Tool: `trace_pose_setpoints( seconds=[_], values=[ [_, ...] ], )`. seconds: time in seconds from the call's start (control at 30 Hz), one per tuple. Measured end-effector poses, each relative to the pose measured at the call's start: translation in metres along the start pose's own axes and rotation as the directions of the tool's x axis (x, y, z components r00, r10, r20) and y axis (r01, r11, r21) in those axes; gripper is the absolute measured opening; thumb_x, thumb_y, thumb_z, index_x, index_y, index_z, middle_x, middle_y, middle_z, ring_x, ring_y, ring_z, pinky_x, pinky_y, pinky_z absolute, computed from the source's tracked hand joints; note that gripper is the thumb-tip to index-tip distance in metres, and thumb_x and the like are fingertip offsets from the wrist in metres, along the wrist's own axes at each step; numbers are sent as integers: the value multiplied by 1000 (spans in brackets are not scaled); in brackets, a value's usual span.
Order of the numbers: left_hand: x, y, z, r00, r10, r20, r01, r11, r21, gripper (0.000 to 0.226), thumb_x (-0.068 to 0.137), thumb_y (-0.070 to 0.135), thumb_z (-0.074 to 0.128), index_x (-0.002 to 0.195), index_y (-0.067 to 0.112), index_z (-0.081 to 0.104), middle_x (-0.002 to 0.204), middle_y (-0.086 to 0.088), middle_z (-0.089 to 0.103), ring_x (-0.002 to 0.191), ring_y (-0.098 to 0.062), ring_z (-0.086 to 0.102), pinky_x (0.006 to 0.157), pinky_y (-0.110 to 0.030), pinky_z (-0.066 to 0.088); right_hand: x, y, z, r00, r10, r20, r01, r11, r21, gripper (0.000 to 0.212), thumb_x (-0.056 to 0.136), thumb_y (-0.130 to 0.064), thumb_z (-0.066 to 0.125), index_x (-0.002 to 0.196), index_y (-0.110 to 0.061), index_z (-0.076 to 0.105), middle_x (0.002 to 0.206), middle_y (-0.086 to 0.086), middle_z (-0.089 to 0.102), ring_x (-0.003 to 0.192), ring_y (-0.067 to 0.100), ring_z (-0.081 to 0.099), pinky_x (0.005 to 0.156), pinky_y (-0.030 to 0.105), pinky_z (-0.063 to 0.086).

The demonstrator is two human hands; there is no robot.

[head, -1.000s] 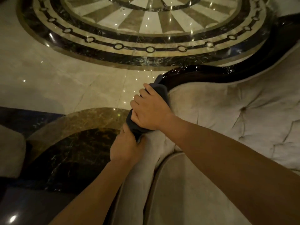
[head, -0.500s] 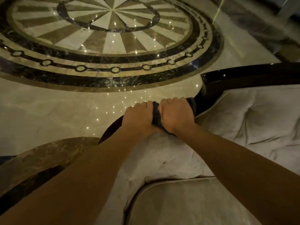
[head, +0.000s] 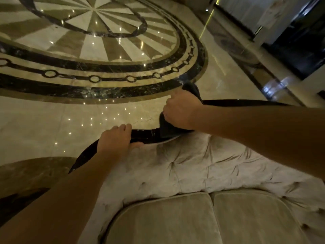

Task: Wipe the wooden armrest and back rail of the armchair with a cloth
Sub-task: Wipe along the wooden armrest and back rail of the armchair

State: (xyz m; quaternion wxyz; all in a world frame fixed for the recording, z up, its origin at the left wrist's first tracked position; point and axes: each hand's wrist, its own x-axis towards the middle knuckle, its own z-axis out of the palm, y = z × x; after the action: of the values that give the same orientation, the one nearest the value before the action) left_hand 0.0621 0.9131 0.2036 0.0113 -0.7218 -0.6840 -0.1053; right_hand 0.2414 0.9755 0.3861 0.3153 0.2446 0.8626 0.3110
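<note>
1. Polished marble floor [head: 52, 117], cream, filled the background; a round inlaid medallion [head: 98, 41] with pale and tan rays and dark ringed borders lay beyond the chair, dotted with reflected points of light.
2. Dark glass or doorway panels [head: 302, 43] stood at the far right; detail there was blurred.
3. Armchair: tufted pale upholstered back [head: 202, 166] with two pale seat cushions [head: 175, 221] at its near edge.
4. Back rail [head: 149, 136]: dark glossy wood, curved, running along the top edge of the upholstered back from the lower left up toward the right edge.
5. Cloth [head: 167, 129]: dark, bunched, draped over the back rail about midway along the visible top edge, one end standing up above the knuckles and the other hanging down against the upholstery.
6. Right hand [head: 181, 110]: closed in a fist around the cloth, pressing it onto the rail; forearm reached in from the right edge.
7. Left hand [head: 116, 140]: bare of cloth, fingers curled over the rail's far side and thumb on the upholstered side, gripping the wood just left of the cloth.
8. Hands were apart, a short bare stretch of rail between them.
</note>
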Motion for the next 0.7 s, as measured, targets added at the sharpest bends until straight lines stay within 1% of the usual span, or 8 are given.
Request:
trace_pose_setpoints(
  seconds=[0.1, 0.17, 0.27, 0.33, 0.4, 0.47, 0.57, 0.7],
  values=[
    [1, -3, 4, 999, -21, 24, 21, 1000, -3, 66, 75, 86, 30, 98, 25, 44, 82, 8, 50, 70, -14, 45, 54, -31, 38, -12, 3, 20, 930, 248, -271, -121, 904, 410, 30, 99, -26, 40, 86, -13, 63, 85, 10, 67, 79, 33, 61, 68, 40, 38],
    [2, -4, 8, 1000, -12, 20, 11, 999, 45, 67, 73, 88, 27, 93, 27, 42, 77, 10, 44, 67, -13, 44, 52, -31, 36, -20, 2, 43, 850, 410, -330, -219, 845, 487, 19, 92, -20, 49, 75, -16, 57, 74, 10, 66, 67, 34, 62, 60, 39, 36],
    [4, -3, 4, 990, -52, 127, 44, 997, 64, 67, 71, 89, 34, 93, 27, 39, 78, 10, 45, 69, -15, 51, 54, -32, 43, -40, 11, 74, 701, 603, -382, -324, 746, 582, 25, 94, -31, 38, 70, -23, 43, 66, 5, 60, 62, 31, 57, 60, 38, 32],
    [16, -2, -13, 936, -100, 336, 101, 995, 16, 63, 76, 77, 52, 103, 21, 43, 87, 4, 53, 78, -18, 57, 64, -34, 48, -46, 12, 82, 675, 655, -340, -335, 682, 650, 45, 99, -52, 24, 79, -24, 54, 73, 4, 63, 70, 31, 58, 68, 40, 36],
    [37, 13, -38, 836, -151, 528, 216, 974, -63, 47, 86, 43, 65, 117, 12, 51, 103, -5, 59, 89, -22, 56, 75, -34, 46, -45, 13, 76, 718, 657, -231, -350, 627, 696, 73, 89, -77, 8, 112, -33, 61, 89, 7, 70, 84, 34, 61, 81, 49, 38],
    [62, 42, -69, 877, -187, 443, 361, 864, -350, 25, 89, 15, 60, 114, 10, 61, 116, -12, 63, 103, -27, 59, 87, -36, 48, -41, 14, 70, 770, 609, -190, -325, 630, 705, 78, 82, -85, 0, 134, -48, 44, 100, 10, 70, 93, 37, 61, 85, 55, 35],
    [87, 109, -114, 934, -304, 188, 341, 598, -725, 21, 96, 15, 47, 93, 14, 68, 99, -10, 67, 91, -25, 61, 81, -39, 51, -50, 17, 78, 737, 613, -285, -318, 686, 655, 62, 91, -74, 11, 111, -38, 57, 95, 9, 69, 89, 35, 59, 82, 53, 39],
    [100, 177, -134, 965, -262, 31, 222, 741, -634, 34, 100, 24, 39, 91, 9, 68, 87, -8, 64, 81, -24, 58, 65, -34, 41, -74, 36, 106, 691, 663, -287, -346, 653, 673, 55, 96, -60, 20, 103, -28, 64, 100, 8, 68, 97, 35, 57, 84, 51, 41]
  ],
)
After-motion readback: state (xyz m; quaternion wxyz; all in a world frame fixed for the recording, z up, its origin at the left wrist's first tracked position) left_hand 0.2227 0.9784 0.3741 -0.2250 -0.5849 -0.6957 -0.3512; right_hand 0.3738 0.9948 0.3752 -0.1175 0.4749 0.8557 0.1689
